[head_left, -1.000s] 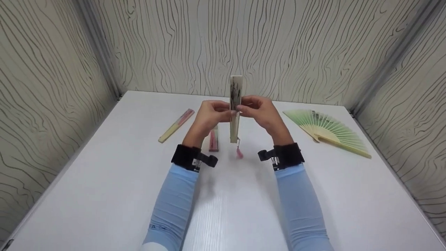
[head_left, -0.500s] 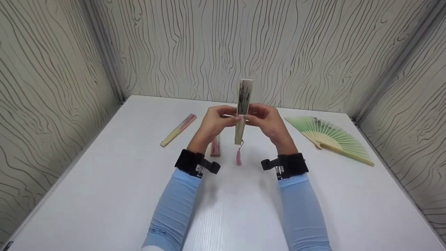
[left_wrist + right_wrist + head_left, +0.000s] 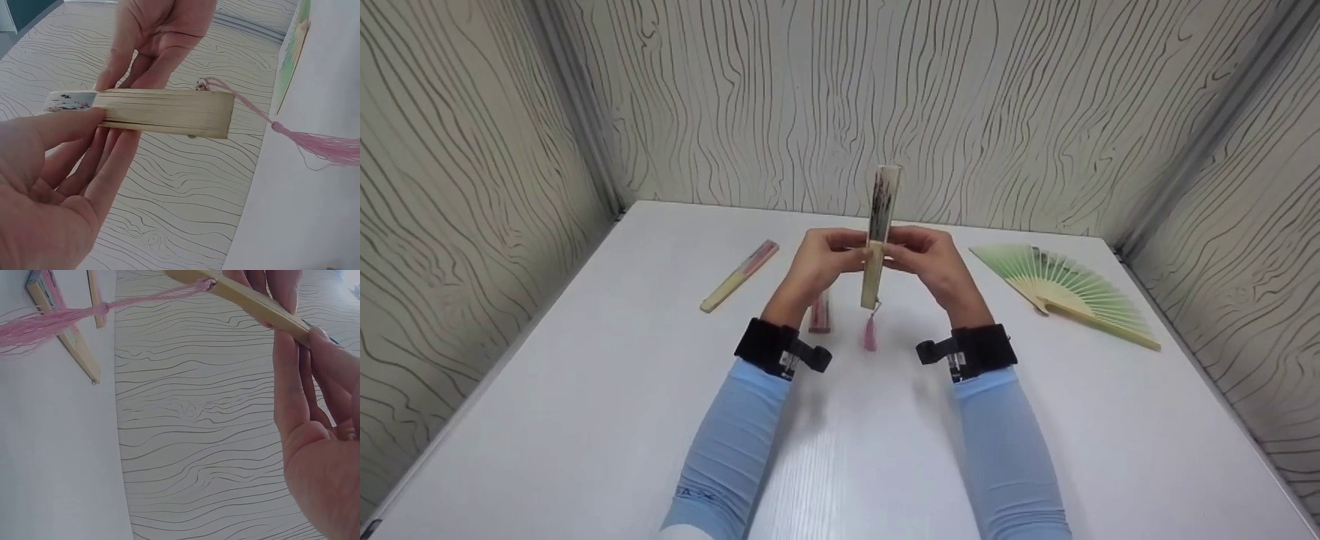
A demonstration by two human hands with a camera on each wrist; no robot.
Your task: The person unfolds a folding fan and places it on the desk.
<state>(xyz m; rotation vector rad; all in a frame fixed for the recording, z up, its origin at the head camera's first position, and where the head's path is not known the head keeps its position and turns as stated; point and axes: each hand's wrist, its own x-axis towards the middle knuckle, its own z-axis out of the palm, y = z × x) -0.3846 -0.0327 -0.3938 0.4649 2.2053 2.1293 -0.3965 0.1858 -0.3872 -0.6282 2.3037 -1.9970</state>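
Observation:
A folded hand fan [image 3: 872, 277] stands nearly upright in the air above the table, its dark-printed leaf at the top and its pale bamboo ribs below. My left hand [image 3: 826, 259] pinches its left side around mid-length, and my right hand [image 3: 928, 259] pinches the opposite side. From the pivot end hangs a pink tassel [image 3: 870, 334], seen large in the left wrist view as a pink tassel [image 3: 320, 143]. In that view the ribs [image 3: 169, 112] lie pressed together, with thumb and fingers of both hands on either edge.
On the white table [image 3: 585, 420], a folded pink fan [image 3: 740, 275] lies at the left. Another pink fan [image 3: 820, 315] lies partly hidden beneath my left hand. A spread green fan [image 3: 1069, 292] rests at the right. Patterned panels [image 3: 810, 97] stand around the table.
The folded fan, gripped by both hands, has shifted slightly right and now tilts a little, its top to the right. The thumbs sit lower on it, near where the ribs begin.

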